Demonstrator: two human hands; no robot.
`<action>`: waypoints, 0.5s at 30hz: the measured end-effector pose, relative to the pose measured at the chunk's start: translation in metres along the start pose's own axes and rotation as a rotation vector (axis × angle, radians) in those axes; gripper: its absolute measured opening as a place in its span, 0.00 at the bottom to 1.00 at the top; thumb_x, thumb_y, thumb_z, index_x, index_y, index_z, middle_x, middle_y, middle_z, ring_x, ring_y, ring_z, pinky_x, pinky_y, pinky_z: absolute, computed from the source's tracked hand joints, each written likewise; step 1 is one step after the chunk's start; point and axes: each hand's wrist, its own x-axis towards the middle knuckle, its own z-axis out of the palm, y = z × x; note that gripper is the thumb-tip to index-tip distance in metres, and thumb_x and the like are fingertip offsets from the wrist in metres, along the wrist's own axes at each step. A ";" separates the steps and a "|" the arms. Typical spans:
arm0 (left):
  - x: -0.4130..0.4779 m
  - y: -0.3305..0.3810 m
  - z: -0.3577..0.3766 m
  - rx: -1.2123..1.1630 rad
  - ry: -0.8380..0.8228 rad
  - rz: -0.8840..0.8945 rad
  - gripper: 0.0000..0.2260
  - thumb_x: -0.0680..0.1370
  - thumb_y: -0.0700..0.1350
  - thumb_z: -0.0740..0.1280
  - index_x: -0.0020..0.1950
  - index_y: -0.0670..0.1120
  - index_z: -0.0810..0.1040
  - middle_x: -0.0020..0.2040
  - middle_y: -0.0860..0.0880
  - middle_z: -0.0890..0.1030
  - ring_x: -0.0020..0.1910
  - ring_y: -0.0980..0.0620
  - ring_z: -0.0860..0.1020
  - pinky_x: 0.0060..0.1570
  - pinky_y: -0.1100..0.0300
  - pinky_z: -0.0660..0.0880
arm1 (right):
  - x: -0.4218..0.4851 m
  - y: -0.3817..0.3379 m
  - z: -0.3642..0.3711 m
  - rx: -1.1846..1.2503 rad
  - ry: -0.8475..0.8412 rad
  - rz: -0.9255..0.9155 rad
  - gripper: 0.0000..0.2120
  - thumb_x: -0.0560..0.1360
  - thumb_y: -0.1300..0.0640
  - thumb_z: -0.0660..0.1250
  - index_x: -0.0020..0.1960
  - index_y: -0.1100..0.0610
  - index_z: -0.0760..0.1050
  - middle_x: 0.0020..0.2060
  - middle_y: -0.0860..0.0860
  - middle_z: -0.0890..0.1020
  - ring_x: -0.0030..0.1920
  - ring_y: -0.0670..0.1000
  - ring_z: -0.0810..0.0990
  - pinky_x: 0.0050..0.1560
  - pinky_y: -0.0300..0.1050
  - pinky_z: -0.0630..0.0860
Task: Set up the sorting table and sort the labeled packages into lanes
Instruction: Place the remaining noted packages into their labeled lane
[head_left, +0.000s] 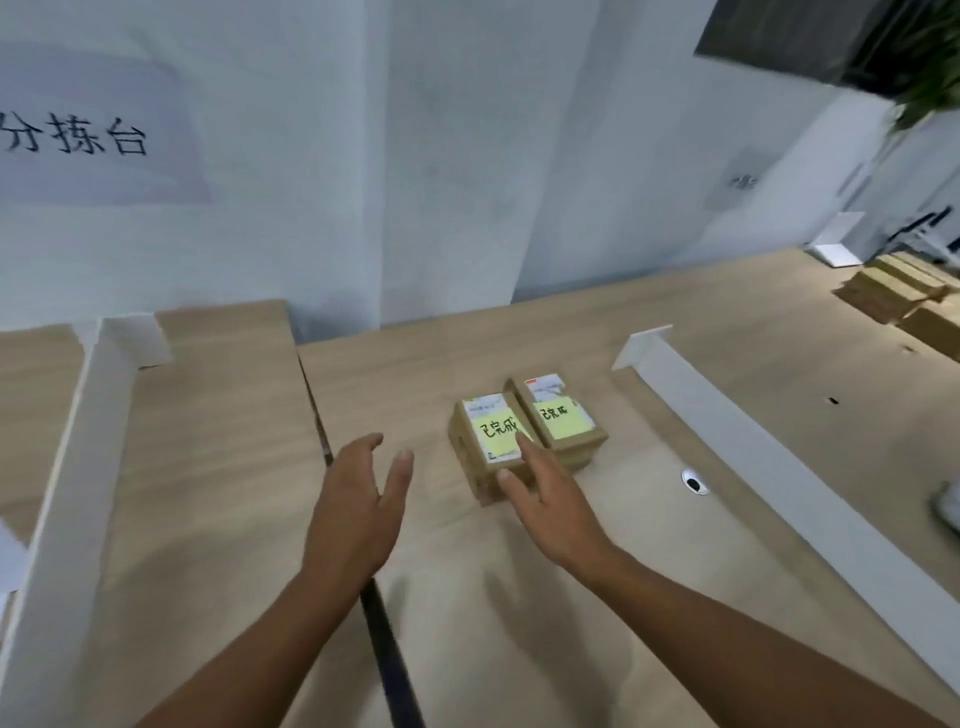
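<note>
Right grip (550, 499), spread, rests on the near package (493, 431), left grip (358, 499) spread at nine o'clock; best to square it gently against its neighbour (563, 426).

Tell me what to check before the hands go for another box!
1. Free left hand: ok, open and holding nothing.
2. Free right hand: not ok, its straight fingers touch the left box.
3. The left box beside the right box, between the left divider and the right divider: ok.
4. Face-up yellow notes on both boxes: ok.
5. Both dividers upright: ok.
6. Readable labels on the far pile: cannot tell, too blurred.
</note>
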 end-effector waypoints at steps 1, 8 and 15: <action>0.008 0.006 0.026 -0.021 -0.021 -0.009 0.31 0.80 0.66 0.55 0.75 0.46 0.69 0.74 0.47 0.72 0.72 0.50 0.70 0.67 0.58 0.64 | 0.009 0.020 -0.011 -0.001 0.004 0.010 0.30 0.81 0.41 0.62 0.80 0.47 0.60 0.76 0.46 0.68 0.74 0.44 0.65 0.73 0.44 0.65; 0.063 0.012 0.152 -0.102 -0.146 -0.270 0.34 0.81 0.65 0.60 0.79 0.43 0.63 0.78 0.44 0.66 0.75 0.46 0.68 0.65 0.56 0.65 | 0.068 0.096 -0.033 0.069 -0.015 0.078 0.28 0.80 0.42 0.64 0.77 0.48 0.65 0.69 0.45 0.72 0.68 0.42 0.71 0.70 0.53 0.71; 0.099 -0.007 0.200 -0.123 -0.169 -0.384 0.26 0.79 0.63 0.65 0.69 0.47 0.69 0.67 0.46 0.78 0.56 0.50 0.78 0.48 0.57 0.71 | 0.089 0.100 0.015 -0.194 0.091 0.017 0.24 0.80 0.46 0.62 0.73 0.53 0.67 0.65 0.49 0.71 0.65 0.54 0.63 0.64 0.52 0.71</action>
